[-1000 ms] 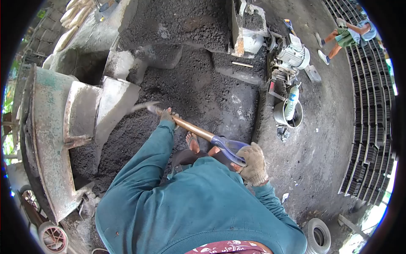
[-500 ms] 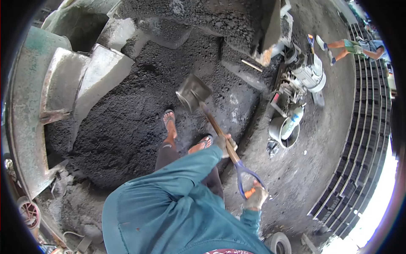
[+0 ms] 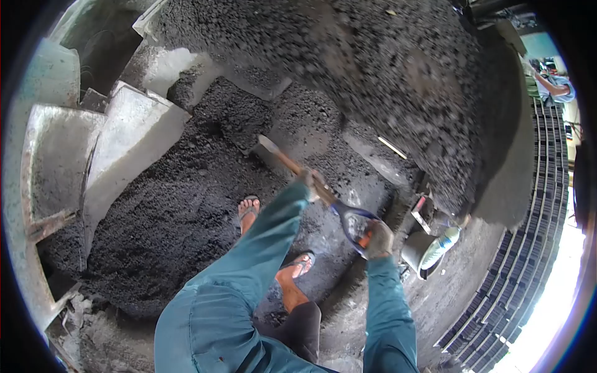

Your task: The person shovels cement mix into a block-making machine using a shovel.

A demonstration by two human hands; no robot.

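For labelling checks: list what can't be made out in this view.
All in the head view:
1. Grey metal shovel blade: tip sunk in the dark gravelly mix.
2. Left hand on the wooden shaft: fingers too blurred to tell apart.
3. Blue D-shaped handle: grip bar covered by the gloved right hand.
4. Another person, top right: cut off by the lens edge.

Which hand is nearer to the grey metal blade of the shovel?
Left. The left hand grips the wooden shaft behind the grey metal blade; the right hand holds the blue D-handle at the far end.
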